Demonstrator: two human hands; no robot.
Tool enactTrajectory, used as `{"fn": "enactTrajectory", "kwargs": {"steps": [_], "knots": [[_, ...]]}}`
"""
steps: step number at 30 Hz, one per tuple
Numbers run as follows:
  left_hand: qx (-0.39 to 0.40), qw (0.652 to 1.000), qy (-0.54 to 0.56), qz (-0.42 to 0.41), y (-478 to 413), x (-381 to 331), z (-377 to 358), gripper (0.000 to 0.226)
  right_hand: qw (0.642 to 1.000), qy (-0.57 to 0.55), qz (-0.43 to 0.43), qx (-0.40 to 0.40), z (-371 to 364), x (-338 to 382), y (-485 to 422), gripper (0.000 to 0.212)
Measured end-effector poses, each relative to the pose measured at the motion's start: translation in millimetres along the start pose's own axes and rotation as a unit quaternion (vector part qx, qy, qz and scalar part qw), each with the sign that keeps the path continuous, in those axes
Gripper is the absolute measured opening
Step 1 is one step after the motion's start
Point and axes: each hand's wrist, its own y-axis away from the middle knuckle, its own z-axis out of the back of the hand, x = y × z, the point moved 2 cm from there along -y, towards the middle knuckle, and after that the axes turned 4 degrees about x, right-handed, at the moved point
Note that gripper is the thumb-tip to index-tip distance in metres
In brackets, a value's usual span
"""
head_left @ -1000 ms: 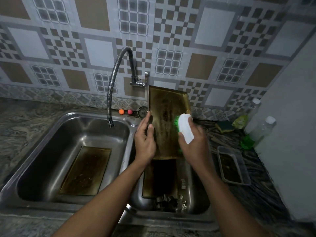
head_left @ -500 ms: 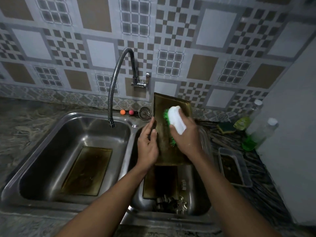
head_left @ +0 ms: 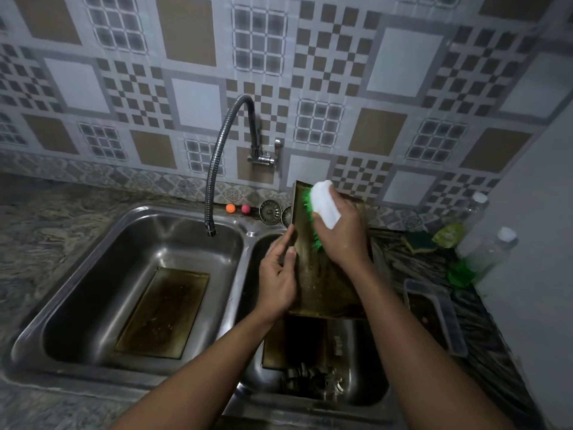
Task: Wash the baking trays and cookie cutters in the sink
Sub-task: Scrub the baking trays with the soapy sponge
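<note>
A brown stained baking tray (head_left: pixel 322 283) stands tilted over the right sink basin (head_left: pixel 366 389). My left hand (head_left: pixel 277 274) holds its left edge. My right hand (head_left: pixel 341 231) grips a white scrub brush (head_left: pixel 324 203) with green bristles, pressed against the tray's upper part. A second tray (head_left: pixel 162 315) lies flat in the left basin (head_left: pixel 148 243). Under the held tray another tray (head_left: pixel 279 346) lies in the right basin, with several metal cookie cutters (head_left: pixel 313 381) at its near end.
A flexible faucet (head_left: pixel 217 169) hangs over the left basin. Two drain strainers (head_left: pixel 270 211) and two small balls (head_left: pixel 237 208) sit on the back ledge. On the right counter stand a plastic container (head_left: pixel 434 315), a sponge (head_left: pixel 418 242) and bottles (head_left: pixel 483 243).
My right hand has moved the brush up the tray, from its middle to its top left part. The tray has tilted and dropped lower. The view has shifted slightly.
</note>
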Motion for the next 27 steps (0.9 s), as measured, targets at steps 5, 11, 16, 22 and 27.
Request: {"fn": "enactTrajectory", "kwargs": {"steps": [5, 11, 16, 22, 27], "knots": [[-0.006, 1.0, -0.014, 0.001, 5, -2, 12, 0.044, 0.995, 0.073, 0.053, 0.028, 4, -15, 4, 0.069], [0.005, 0.999, -0.025, -0.021, -3, -2, 0, 0.043, 0.998, 0.025, -0.041, -0.031, 11, -16, 7, 0.069], [-0.057, 0.998, -0.027, -0.014, -19, 1, 7, 0.041, 0.997, 0.022, 0.066, 0.036, -10, -9, 66, 0.067], [-0.029, 0.999, -0.026, -0.018, -12, 2, 0, 0.042, 0.998, 0.012, -0.049, -0.046, 7, -32, 65, 0.066], [-0.068, 0.996, -0.055, -0.025, -17, 3, 0, 0.042, 0.999, -0.039, -0.004, 0.001, -19, 0, 94, 0.068]]}}
